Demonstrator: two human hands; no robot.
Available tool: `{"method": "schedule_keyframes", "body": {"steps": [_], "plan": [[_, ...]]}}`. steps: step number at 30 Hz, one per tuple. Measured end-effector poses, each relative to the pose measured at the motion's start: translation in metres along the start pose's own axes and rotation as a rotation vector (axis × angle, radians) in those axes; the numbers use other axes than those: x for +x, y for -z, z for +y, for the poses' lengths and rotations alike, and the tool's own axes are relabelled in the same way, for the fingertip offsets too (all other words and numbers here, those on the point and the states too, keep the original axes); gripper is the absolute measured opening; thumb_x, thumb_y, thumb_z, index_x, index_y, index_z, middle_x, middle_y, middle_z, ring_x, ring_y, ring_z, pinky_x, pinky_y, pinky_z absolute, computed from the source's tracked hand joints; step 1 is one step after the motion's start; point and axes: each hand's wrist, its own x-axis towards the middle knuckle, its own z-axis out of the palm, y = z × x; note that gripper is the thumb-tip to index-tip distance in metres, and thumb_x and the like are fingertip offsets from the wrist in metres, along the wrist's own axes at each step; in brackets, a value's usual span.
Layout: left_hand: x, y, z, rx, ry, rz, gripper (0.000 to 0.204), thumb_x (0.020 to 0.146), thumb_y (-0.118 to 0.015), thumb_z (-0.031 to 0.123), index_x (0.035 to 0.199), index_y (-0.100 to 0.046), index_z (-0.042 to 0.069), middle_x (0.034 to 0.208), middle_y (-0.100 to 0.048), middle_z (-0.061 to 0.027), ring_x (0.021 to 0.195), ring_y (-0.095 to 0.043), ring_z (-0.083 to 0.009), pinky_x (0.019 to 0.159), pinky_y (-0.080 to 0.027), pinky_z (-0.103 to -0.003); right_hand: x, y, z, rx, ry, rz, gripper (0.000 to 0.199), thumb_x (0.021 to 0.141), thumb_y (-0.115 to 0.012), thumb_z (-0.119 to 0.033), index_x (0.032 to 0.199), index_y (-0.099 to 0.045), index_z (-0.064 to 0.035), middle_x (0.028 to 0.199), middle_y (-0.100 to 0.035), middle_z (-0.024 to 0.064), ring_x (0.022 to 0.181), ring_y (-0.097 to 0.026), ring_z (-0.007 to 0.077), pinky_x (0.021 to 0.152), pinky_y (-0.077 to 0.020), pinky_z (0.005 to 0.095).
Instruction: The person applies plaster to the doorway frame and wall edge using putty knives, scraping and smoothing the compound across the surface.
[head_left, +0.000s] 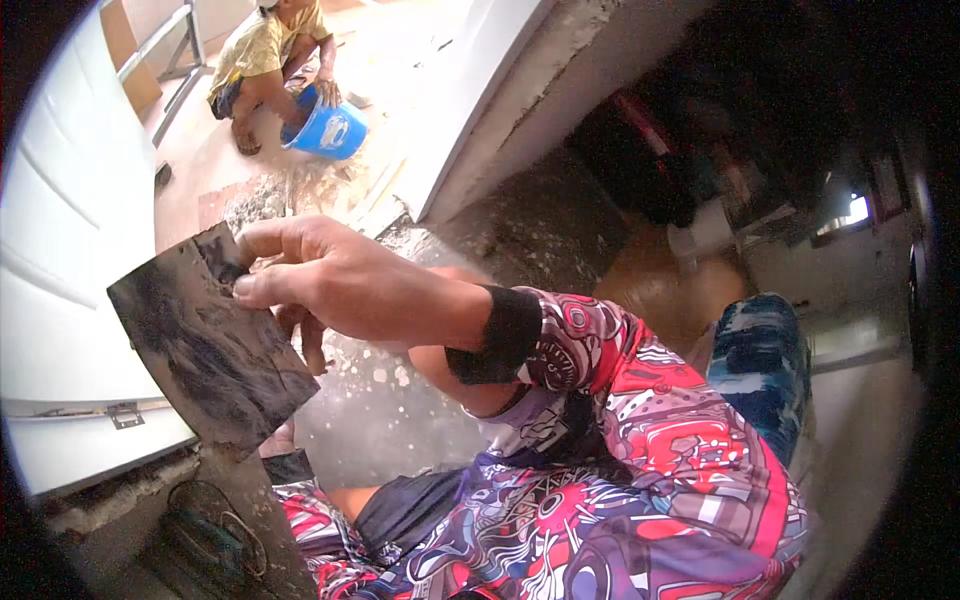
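Trowel blade (205, 345): one flat, dark, smeared metal plate sits at the left centre of the frame, tilted with a corner pointing down. The right hand (335, 280) reaches in from the right across the middle of the picture and pinches the plate's upper right edge, thumb and fingers (262, 240) clenched on it. Behind the plate, a few fingertips of the left hand (308, 345) show just below the right hand, touching the plate's back edge; whether they grip it cannot be told, as most of that hand is hidden.

One black wristband (505, 335) circles the right wrist, and a patterned red, purple and white sleeve (640, 420) fills the lower right of the frame. One white panelled door (70, 250) curves along the left edge, with one small metal hinge (124, 414) near its lower part. The floor (390, 410) behind the hands is grey concrete speckled with white spots.

In the upper left of the frame, well apart from the hands, one other person (262, 50) in a yellow shirt crouches beside one blue bucket (328, 128), a hand at its rim.
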Motion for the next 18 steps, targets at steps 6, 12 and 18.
{"method": "schedule_keyframes", "body": {"steps": [6,12,18], "plan": [[0.004,-0.020,-0.020,0.040,0.066,-0.030,0.013,0.093,-0.057,0.017,0.100,-0.065,0.010,0.096,-0.071,-0.0035,0.079,-0.069,-0.0163,0.068,-0.057,-0.032,0.006,0.002,0.005,0.431,-0.107,0.156,0.021,0.097,-0.053,-0.021,0.110,-0.056,-0.0052,0.080,-0.058,0.0038,0.059,-0.060,0.0164,0.044,-0.0512,0.0322],[0.008,0.004,-0.005,0.099,0.101,-0.058,0.020,0.095,-0.054,0.017,0.110,-0.062,0.008,0.102,-0.069,-0.0038,0.090,-0.067,-0.0179,0.078,-0.056,-0.034,0.003,-0.003,0.001,0.521,-0.087,0.218,0.016,0.099,-0.051,-0.025,0.104,-0.054,-0.0102,0.084,-0.059,0.0026,0.068,-0.061,0.0167,0.050,-0.0516,0.0334],[0.015,0.004,-0.007,0.109,0.076,-0.072,0.016,0.094,-0.057,0.019,0.106,-0.063,0.010,0.097,-0.069,-0.0015,0.084,-0.068,-0.0164,0.072,-0.055,-0.035,0.002,0.007,0.002,0.607,-0.114,0.275,0.021,0.099,-0.051,-0.027,0.111,-0.055,-0.0108,0.094,-0.065,0.0042,0.077,-0.066,0.0194,0.063,-0.0564,0.0362]]}}
